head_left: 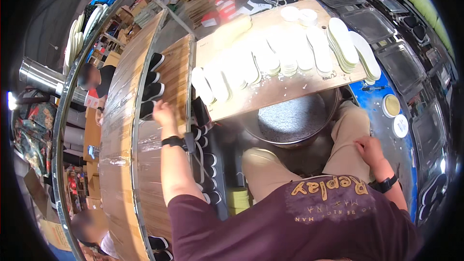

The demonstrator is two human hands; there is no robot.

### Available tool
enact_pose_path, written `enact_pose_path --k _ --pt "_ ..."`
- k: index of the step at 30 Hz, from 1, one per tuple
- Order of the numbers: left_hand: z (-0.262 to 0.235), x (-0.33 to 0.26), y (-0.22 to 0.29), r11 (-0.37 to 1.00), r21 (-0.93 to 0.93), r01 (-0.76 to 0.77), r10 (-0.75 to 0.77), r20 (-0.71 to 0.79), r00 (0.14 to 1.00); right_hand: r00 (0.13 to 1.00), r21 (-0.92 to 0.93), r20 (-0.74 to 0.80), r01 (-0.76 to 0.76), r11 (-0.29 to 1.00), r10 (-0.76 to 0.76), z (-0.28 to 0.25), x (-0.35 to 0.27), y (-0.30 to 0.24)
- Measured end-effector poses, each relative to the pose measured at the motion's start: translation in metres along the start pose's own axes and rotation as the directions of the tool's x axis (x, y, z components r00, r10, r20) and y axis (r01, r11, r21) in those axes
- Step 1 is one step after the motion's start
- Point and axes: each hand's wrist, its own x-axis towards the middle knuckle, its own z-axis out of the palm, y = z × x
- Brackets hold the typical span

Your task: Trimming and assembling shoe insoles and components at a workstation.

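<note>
My left arm stretches out to the left, and my left hand (164, 114) is at a row of black shoes with white soles. Its fingers are bent against the toe end of one black shoe (148, 109) and look closed on it, though the grip is partly hidden. Beside it in the row stand more black shoes (153, 90). My right hand (370, 150) rests on my right thigh, its fingers curled with nothing seen in them. In front of me, a wooden board (227, 107) carries several stacks of pale insoles (342, 48), some washed out by glare.
Under the board is a round metal tub (290, 141). A plastic-wrapped shelf (116, 130) runs along the left, with two people beyond it. More shoes (209, 171) line the lower shelf. A blue table (374, 111) holds round lids (400, 126); dark trays (401, 65) lie further right.
</note>
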Motion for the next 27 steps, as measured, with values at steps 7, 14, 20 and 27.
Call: enact_pose_path --k 7,14,20,27 --pt "0.141 -0.234 -0.023 0.777 0.442 -0.448 0.102 0.614 0.783 0.986 -0.139 -0.077 -0.156 0.978 0.146 -0.026 -0.009 0.029" --pt "0.131 -0.398 -0.056 0.644 0.173 -0.745 0.041 0.965 0.259 0.906 -0.176 -0.289 -0.369 0.913 0.31 -0.07 -0.056 0.12" --pt "0.132 -0.435 -0.067 0.41 0.25 -0.877 0.078 0.949 0.307 0.52 -0.179 -0.576 -0.833 0.524 0.63 -0.134 -0.215 0.225" --pt "0.143 -0.438 -0.064 0.361 0.316 -0.877 0.023 0.938 0.347 0.111 0.016 -0.657 -0.987 0.161 0.745 -0.191 -0.37 0.255"
